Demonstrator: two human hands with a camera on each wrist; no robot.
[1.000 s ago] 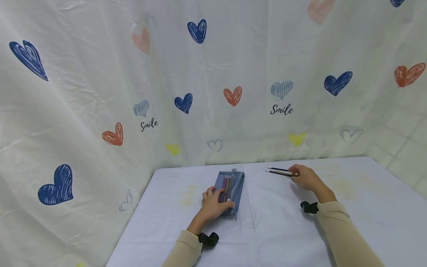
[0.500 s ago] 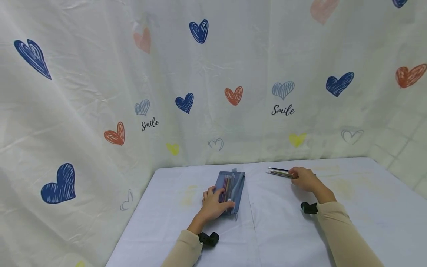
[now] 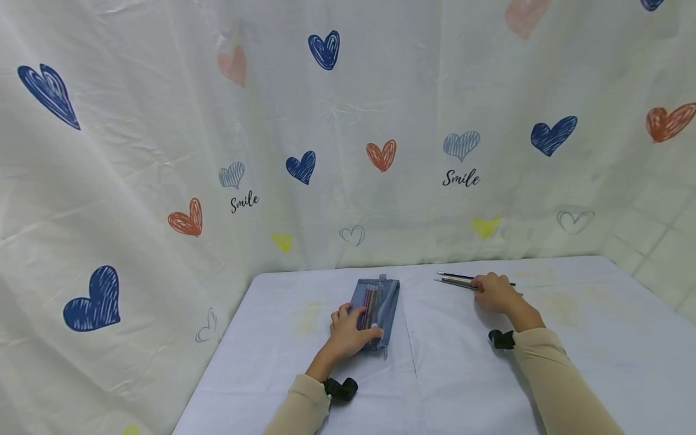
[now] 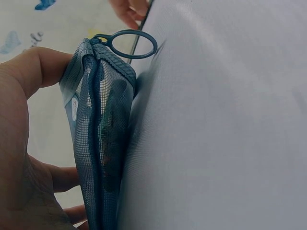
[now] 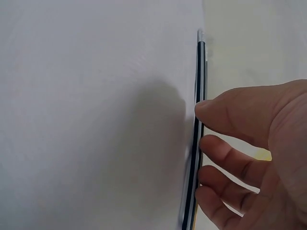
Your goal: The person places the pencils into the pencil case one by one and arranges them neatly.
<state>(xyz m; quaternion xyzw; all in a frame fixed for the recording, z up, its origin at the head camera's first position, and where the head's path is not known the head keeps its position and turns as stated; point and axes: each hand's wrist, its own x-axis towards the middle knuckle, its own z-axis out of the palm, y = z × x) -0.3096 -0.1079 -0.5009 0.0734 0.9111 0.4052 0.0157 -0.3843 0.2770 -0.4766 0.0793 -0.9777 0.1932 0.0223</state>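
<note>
My left hand [image 3: 345, 331] rests spread on a blue mesh pencil case [image 3: 388, 314], which lies zipped on the table with several pencils [image 3: 372, 299] showing inside. In the left wrist view the thumb sits at the top corner of the case [image 4: 112, 91], near its zip-pull ring [image 4: 134, 44]. At the back right, my right hand [image 3: 497, 293] has its fingertips on a few loose pencils [image 3: 455, 283] lying side by side. A dark pencil with a pale stripe [image 5: 200, 67] runs under the thumb and fingertips in the right wrist view; their middle parts are hidden in the head view.
The table [image 3: 424, 393] wears a white cloth with a crease down the middle. Behind it hangs a pale curtain [image 3: 326, 115] printed with hearts. Each wrist carries a small black camera, the left one [image 3: 341, 389] close to the cloth.
Under the right fingers the pencils have spread slightly apart, and their far ends now show past the hand. The left hand and pencil case stay in place.
</note>
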